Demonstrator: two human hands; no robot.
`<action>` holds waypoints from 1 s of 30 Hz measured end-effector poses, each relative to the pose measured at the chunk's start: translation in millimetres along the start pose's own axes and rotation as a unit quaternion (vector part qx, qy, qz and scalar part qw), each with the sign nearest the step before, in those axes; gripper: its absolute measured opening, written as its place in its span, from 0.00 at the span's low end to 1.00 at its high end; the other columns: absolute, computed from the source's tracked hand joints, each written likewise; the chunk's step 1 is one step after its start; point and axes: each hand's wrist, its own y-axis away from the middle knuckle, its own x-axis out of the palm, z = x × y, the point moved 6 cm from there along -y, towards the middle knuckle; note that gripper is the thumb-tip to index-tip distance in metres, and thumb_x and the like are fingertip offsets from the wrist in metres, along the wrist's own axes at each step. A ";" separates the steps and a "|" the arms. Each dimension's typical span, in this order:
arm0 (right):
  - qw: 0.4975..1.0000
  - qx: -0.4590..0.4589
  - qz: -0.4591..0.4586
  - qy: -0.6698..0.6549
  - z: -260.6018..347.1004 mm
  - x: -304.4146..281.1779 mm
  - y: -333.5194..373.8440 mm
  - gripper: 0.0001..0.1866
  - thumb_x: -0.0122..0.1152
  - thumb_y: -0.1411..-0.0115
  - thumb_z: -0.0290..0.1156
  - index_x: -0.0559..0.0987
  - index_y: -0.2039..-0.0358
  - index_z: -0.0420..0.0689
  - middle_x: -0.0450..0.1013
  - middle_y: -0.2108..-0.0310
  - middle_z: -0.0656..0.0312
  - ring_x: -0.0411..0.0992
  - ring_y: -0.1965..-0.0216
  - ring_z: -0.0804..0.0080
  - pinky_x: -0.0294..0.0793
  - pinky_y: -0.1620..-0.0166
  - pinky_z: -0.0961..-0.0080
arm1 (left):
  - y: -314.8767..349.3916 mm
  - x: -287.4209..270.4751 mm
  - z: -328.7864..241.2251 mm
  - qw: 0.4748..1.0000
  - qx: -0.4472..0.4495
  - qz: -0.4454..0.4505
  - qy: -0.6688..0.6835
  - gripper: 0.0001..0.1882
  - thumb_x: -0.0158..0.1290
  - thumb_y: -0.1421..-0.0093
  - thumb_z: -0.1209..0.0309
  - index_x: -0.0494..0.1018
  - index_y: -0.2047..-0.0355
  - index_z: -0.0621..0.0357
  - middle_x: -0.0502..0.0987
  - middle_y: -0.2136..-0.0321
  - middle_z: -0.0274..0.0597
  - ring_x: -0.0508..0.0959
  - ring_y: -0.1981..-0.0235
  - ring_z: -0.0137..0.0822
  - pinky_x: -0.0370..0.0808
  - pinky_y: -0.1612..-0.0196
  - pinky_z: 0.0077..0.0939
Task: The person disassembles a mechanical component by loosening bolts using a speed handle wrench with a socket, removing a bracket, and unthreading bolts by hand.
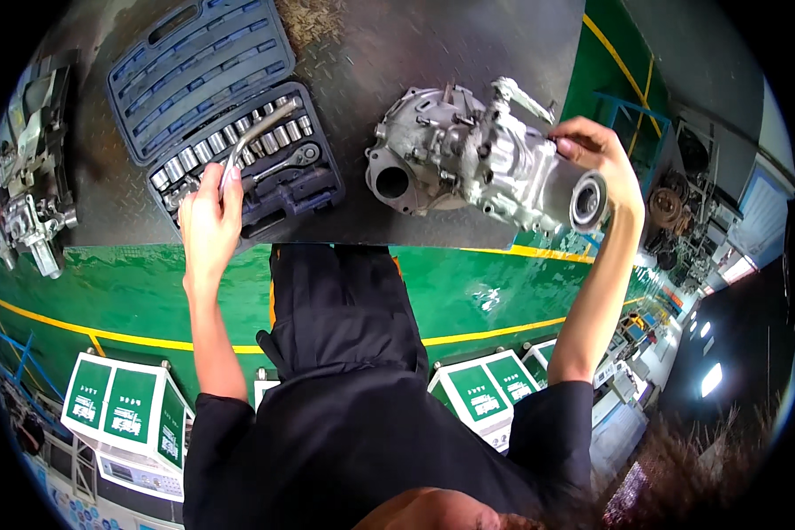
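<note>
A bent metal wrench (263, 126), roughly L-shaped, is pinched between the thumb and fingers of my left hand (210, 212). It slants over the opened blue socket set case (327, 196), across a row of chrome sockets (188, 159). Below the wrench, a ratchet handle (302, 158) lies in the case. My right hand (599, 159) curls over the right end of a silver gearbox (490, 163), its fingertips against the top of the housing. The palm side and whatever lies under those fingers are hidden. A round opening with a ring (588, 201) faces out just below that hand.
The dark metal workbench (344, 62) carries everything, its near edge just in front of my body. Another metal assembly (35, 212) sits at the far left. Behind me stand green-and-white cabinets (128, 406) on green floor (150, 291); shelves of parts (689, 194) are at the right.
</note>
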 end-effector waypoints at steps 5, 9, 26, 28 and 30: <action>0.999 -0.008 -0.038 -0.023 -1.7 5.6 8.0 0.08 0.64 0.39 0.24 0.82 0.59 0.36 0.75 0.64 0.66 0.71 0.63 0.80 0.68 0.56 0.82 | -9.2 -13.2 23.7 0.991 -0.053 -0.045 0.112 0.15 0.51 0.31 0.64 0.71 0.72 0.62 0.57 0.84 0.26 0.55 0.80 0.19 0.52 0.79 0.24; 0.996 -0.029 -0.090 0.006 9.3 7.2 11.9 0.10 0.61 0.37 0.26 0.82 0.58 0.35 0.75 0.61 0.62 0.70 0.59 0.77 0.67 0.52 0.80 | -20.9 -27.0 24.2 0.985 -0.091 -0.061 0.134 0.18 0.49 0.30 0.61 0.71 0.72 0.64 0.57 0.83 0.27 0.55 0.78 0.20 0.52 0.77 0.23; 0.778 -0.073 -0.564 -0.268 -123.2 69.0 142.1 0.16 0.48 0.30 0.31 0.73 0.46 0.36 0.75 0.67 0.58 0.72 0.68 0.75 0.72 0.63 0.78 | 4.4 -70.4 27.4 0.762 -0.095 -0.091 0.634 0.20 0.44 0.27 0.61 0.73 0.56 0.71 0.53 0.89 0.24 0.49 0.88 0.18 0.48 0.83 0.17; 0.795 0.027 -0.508 -0.330 -192.9 120.8 155.7 0.15 0.50 0.31 0.29 0.73 0.47 0.36 0.76 0.67 0.59 0.72 0.70 0.76 0.72 0.66 0.80 | 5.0 -61.7 46.0 0.715 -0.125 -0.153 0.671 0.19 0.45 0.28 0.60 0.73 0.59 0.68 0.52 0.89 0.24 0.49 0.88 0.19 0.47 0.83 0.18; 0.785 0.118 -0.471 -0.385 -236.8 175.8 172.1 0.14 0.51 0.31 0.28 0.74 0.49 0.36 0.75 0.69 0.59 0.71 0.73 0.77 0.72 0.68 0.81 | 11.4 -52.0 76.0 0.654 -0.172 -0.169 0.717 0.17 0.45 0.28 0.62 0.71 0.65 0.67 0.51 0.89 0.25 0.48 0.88 0.20 0.47 0.83 0.19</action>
